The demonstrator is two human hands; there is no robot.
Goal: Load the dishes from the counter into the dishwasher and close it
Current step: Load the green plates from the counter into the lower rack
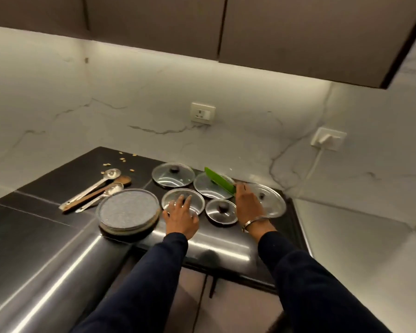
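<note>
Left hand (181, 216) spread flat, fingers straight, resting on steel plate (183, 201) near counter (34, 248) front edge. Right hand (249, 204) curled round handle end of green knife (219, 180), blade pointing back-left, lying across 2nd steel lid (210, 187). Bangle on right wrist, dark sleeves on both arms.

Dishes all on black glossy counter, grouped near back-right corner: small steel lid w/ dark knob (221, 211) between the hands; larger steel lid w/ knob (268, 200) just right of right hand, partly hidden by it; glass lid w/ black knob (173, 175) at back. Stack of round plates (129, 212), grey speckled one on top, just left of left hand. Further left, two steel ladles (91, 188) and a wooden spoon (99, 192) lying side by side, bowls toward wall. Few small seeds/crumbs (120, 159) scattered behind them.

Plates & lids empty, no food visible. Dishwasher not in view.
</note>
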